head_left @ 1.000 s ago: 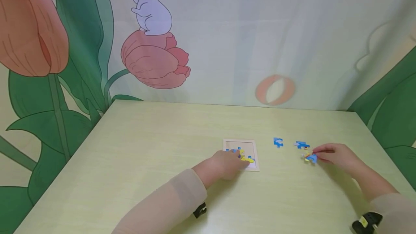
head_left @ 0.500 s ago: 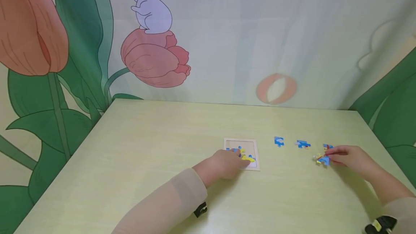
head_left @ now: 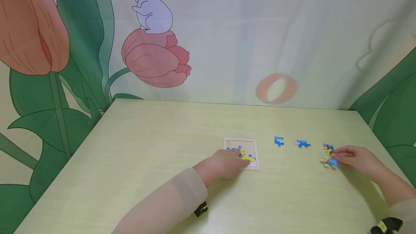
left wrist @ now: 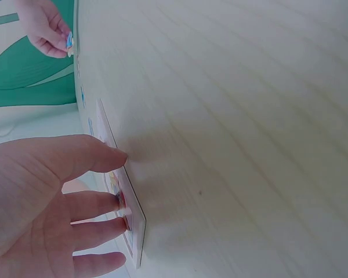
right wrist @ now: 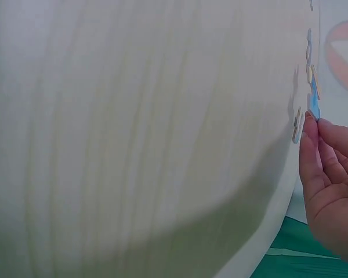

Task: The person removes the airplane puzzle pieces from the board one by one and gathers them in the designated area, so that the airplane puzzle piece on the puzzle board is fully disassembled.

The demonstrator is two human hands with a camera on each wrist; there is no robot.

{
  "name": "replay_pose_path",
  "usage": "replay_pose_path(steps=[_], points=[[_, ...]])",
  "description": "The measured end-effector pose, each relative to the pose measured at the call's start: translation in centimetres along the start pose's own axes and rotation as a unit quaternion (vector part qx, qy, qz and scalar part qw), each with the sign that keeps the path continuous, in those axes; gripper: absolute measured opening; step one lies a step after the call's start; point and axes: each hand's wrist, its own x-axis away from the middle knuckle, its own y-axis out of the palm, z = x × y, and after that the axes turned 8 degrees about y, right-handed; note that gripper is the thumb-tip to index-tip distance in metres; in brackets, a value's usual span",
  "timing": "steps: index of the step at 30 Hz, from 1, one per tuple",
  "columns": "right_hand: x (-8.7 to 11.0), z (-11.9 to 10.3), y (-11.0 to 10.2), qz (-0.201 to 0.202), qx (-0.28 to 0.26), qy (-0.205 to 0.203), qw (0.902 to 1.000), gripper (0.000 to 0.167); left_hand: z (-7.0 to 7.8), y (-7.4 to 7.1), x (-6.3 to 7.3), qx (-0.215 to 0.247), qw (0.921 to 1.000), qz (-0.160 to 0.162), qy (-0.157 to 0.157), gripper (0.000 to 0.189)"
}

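A small square puzzle tray with a pale rim lies near the middle of the table, partly filled with blue and yellow pieces. My left hand rests on it; in the left wrist view, the thumb is at the tray's near edge and loosely extended fingers touch the pieces. Farther right, my right hand pinches a blue and yellow jigsaw piece between thumb and fingertips, raised off the table in the right wrist view. Just behind it lies another jigsaw piece, blue with red and yellow, partly covered by the fingertips.
Two more blue jigsaw pieces lie flat between the tray and my right hand: one piece nearer the tray, the other piece farther right. Behind the light wooden table hangs a printed curtain with flowers and an animal.
My right hand has moved to the right with the jigsaw piece, slowing over the last half second. The red, yellow and blue piece behind it has come into sight. My left hand stays put.
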Motion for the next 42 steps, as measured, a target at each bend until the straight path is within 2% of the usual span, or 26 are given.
replay_pose_path(steps=[20,32,38,42], points=[[0.0,1.6,-0.2,0.010,0.018,0.022,0.9995,0.049,0.1,0.0,-0.2,0.001,1.0000,-0.007,0.004,0.051],[0.4,1.5,-0.3,0.012,0.019,0.004,0.9997,0.048,0.1,0.1,-0.1,0.000,1.0000,-0.005,-0.001,0.053],[0.5,1.4,-0.6,0.024,0.032,0.007,0.9992,0.054,-0.1,0.2,0.0,0.000,1.0000,0.007,-0.002,0.052],[0.4,1.4,-0.4,0.025,0.019,0.000,0.9995,0.053,-0.2,0.5,0.0,-0.001,0.9999,0.015,0.002,0.050]])
